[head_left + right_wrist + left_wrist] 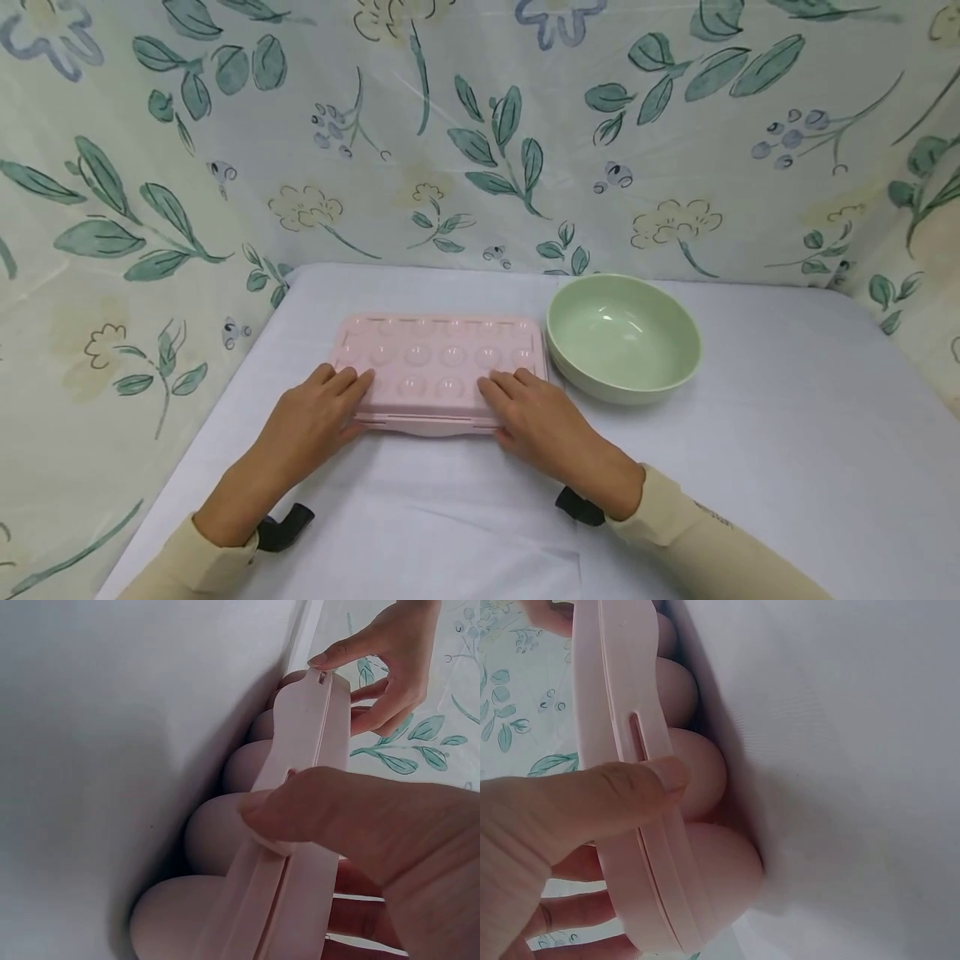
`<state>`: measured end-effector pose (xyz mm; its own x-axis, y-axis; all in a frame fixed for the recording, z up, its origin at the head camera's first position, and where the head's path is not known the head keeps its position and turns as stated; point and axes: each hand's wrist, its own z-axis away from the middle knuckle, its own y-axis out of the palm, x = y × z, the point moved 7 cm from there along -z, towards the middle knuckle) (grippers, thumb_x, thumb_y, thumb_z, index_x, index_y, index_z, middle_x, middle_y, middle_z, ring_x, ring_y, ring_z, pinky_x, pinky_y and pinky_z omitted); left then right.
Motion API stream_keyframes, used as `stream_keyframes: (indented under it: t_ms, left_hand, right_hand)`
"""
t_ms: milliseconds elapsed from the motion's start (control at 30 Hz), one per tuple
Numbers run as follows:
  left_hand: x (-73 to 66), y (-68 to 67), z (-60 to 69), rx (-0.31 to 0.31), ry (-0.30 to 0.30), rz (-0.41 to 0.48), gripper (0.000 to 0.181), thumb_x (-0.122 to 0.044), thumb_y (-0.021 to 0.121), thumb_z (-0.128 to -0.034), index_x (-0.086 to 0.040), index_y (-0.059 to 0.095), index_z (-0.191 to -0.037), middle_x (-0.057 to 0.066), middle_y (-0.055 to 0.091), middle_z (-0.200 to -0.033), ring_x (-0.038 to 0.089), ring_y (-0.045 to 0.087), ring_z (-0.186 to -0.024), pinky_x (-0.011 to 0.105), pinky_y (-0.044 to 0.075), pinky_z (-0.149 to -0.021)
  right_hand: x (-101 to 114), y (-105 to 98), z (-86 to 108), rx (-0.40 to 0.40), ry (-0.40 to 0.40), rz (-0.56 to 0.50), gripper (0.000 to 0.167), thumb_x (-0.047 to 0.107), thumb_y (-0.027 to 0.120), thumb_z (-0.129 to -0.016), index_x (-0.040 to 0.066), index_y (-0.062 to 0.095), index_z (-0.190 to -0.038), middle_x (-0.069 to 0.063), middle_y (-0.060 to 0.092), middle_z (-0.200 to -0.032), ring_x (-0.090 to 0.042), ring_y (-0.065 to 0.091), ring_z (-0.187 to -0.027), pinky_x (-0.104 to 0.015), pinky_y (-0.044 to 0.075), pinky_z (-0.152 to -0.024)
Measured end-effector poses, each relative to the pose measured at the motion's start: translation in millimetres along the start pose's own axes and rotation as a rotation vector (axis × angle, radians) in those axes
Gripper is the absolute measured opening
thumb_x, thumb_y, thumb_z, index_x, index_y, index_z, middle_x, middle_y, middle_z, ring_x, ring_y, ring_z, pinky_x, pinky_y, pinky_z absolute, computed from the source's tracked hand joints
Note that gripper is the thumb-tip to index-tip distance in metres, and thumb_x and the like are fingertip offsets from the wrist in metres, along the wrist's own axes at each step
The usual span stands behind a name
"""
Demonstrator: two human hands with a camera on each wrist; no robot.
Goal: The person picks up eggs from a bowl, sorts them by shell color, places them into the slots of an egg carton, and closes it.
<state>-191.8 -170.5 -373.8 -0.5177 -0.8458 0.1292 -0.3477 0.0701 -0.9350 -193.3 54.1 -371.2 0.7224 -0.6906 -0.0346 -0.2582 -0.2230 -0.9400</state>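
A pink plastic egg box (433,372) with a domed lid lies on the white-covered table, its lid down. My left hand (318,414) grips its front left corner. In the left wrist view, the left thumb (622,796) presses the front rim beside a narrow slot, while the other fingers lie over the lid. At the front right, my right hand (538,419) grips the box the same way. The right wrist view has the right thumb (315,806) on the front latch flap. Rounded cups (214,832) bulge under the rim. Whether eggs are inside is hidden.
A light green bowl (624,337) stands just right of the egg box, close to its edge. White cloth (787,450) covers the table. A floral curtain (420,167) hangs behind and along the sides. Black straps (285,528) show at both wrists.
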Motion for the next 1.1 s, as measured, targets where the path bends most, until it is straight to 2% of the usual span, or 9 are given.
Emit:
stream_keyframes:
  t_ms: [233, 433, 667, 900, 1100]
  left_hand:
    - [-3.5, 7.2, 2.6, -0.013, 0.010, 0.011, 0.065, -0.030, 0.090, -0.0646, -0.003, 0.067, -0.119, 0.006, 0.063, -0.100, 0.022, 0.052, -0.083, 0.029, 0.053, -0.055]
    - [-3.2, 9.6, -0.2, -0.009, 0.007, -0.013, 0.062, -0.032, 0.089, -0.0660, -0.004, 0.067, -0.117, 0.006, 0.062, -0.099, 0.023, 0.051, -0.082, 0.030, 0.051, -0.052]
    - [-2.2, 9.5, -2.2, 0.002, -0.003, -0.015, 0.064, -0.034, 0.089, -0.0660, -0.004, 0.066, -0.118, 0.006, 0.062, -0.099, 0.023, 0.051, -0.081, 0.028, 0.050, -0.053]
    - [-0.1, 3.1, -1.9, -0.023, 0.002, -0.045, 0.062, -0.033, 0.089, -0.0657, -0.004, 0.067, -0.115, 0.006, 0.061, -0.097, 0.023, 0.051, -0.080, 0.028, 0.048, -0.049]
    - [1.8, 2.8, -2.3, -0.019, -0.005, -0.058, 0.060, -0.032, 0.089, -0.0663, -0.004, 0.066, -0.114, 0.007, 0.061, -0.098, 0.023, 0.050, -0.078, 0.026, 0.046, -0.048]
  right_hand:
    - [-2.1, 3.3, 9.3, -0.001, 0.021, -0.028, 0.052, 0.013, 0.078, -0.071, 0.007, 0.061, -0.119, -0.007, 0.064, -0.118, -0.024, 0.060, -0.096, -0.033, 0.054, -0.079]
    - [-6.8, 5.6, 10.0, -0.002, 0.038, -0.056, 0.055, 0.016, 0.080, -0.071, 0.009, 0.062, -0.123, -0.006, 0.064, -0.121, -0.023, 0.059, -0.100, -0.033, 0.053, -0.081]
    - [-9.4, 5.6, 8.6, 0.004, 0.040, -0.052, 0.055, 0.018, 0.081, -0.073, 0.009, 0.063, -0.124, -0.005, 0.064, -0.122, -0.023, 0.059, -0.101, -0.033, 0.053, -0.081]
    - [-6.9, 2.8, 3.8, -0.018, 0.026, -0.025, 0.054, 0.018, 0.080, -0.073, 0.009, 0.063, -0.123, -0.004, 0.064, -0.120, -0.021, 0.059, -0.098, -0.031, 0.053, -0.078]
    - [-3.5, 3.2, 1.5, -0.023, 0.014, 0.002, 0.052, 0.015, 0.078, -0.072, 0.009, 0.063, -0.122, -0.004, 0.064, -0.118, -0.021, 0.059, -0.096, -0.031, 0.053, -0.077]
